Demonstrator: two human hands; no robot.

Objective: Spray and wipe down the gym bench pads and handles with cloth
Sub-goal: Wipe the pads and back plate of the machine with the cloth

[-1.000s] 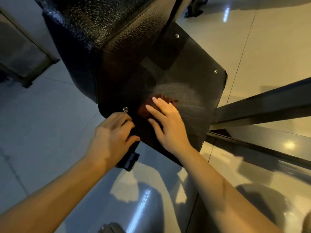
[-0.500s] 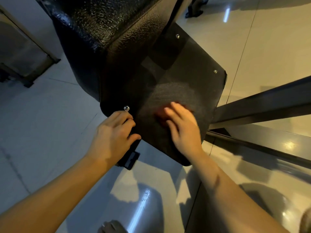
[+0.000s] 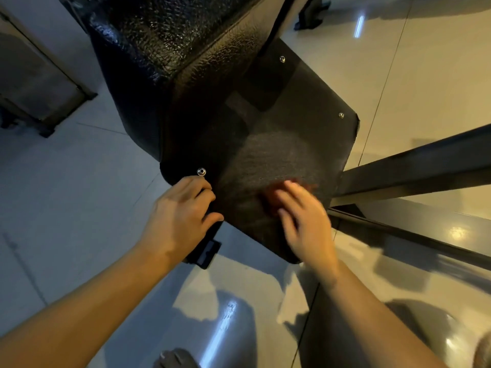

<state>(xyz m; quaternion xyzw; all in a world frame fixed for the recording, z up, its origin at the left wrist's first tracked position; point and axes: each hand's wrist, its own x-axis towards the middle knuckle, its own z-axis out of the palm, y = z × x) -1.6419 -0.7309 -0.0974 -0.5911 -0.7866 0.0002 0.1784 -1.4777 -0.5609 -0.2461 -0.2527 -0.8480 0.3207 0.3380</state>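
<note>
On the lower part of the flat black panel, under the right hand: a small reddish-brown cloth, pressed against the dark surface. Right fingers stretched out and slightly spread on top of the cloth, pressing rather than curling round it; whole hand motion-blurred, so finer contact not readable. Just above the cloth, a dull grey smeared patch across the panel's middle.

At the panel's left corner, the left hand, fingers curled over the top of the edge and thumb tucked against the underside, gripping that corner. Just beyond the knuckles, touching none of them, a round silver rivet; two more of the same kind along the far right edge. Below the left palm, partly hidden by it, a small black bracket sticking out past the panel's edge.

Above and to the left of the panel, joined to it, a thick black textured vinyl pad, glossy and pebbled, sloping up out of view.

To the right, a long dark metal beam running from the panel's right edge toward the frame's side, with a second bar lower down. Underneath everything, a glossy pale tiled floor with light reflections and the shadows of both forearms.
</note>
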